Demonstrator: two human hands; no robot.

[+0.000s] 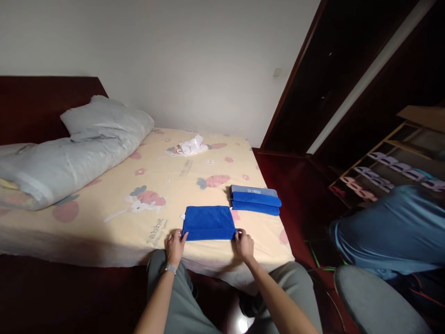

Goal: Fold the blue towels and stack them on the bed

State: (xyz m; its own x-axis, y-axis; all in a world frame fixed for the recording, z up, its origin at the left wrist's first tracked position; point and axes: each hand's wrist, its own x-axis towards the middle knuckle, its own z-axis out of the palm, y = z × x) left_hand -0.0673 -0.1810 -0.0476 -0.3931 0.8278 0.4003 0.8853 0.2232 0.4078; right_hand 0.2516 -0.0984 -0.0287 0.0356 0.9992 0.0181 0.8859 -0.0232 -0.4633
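Note:
A blue towel lies flat on the bed near its front edge, with a strip folded over along the side closest to me. My left hand pinches the near left corner of that fold, and a watch band circles the wrist. At the near right corner, my right hand grips the towel between thumb and fingers. A small white tag sticks out at the towel's far left. Just to the right rest folded blue towels, with a folded grey towel behind them.
The bed has a yellow printed sheet. A grey quilt is heaped at the left, and a white plastic bag lies farther back. On the right are a shoe rack, a blue cloth-covered heap and a grey seat.

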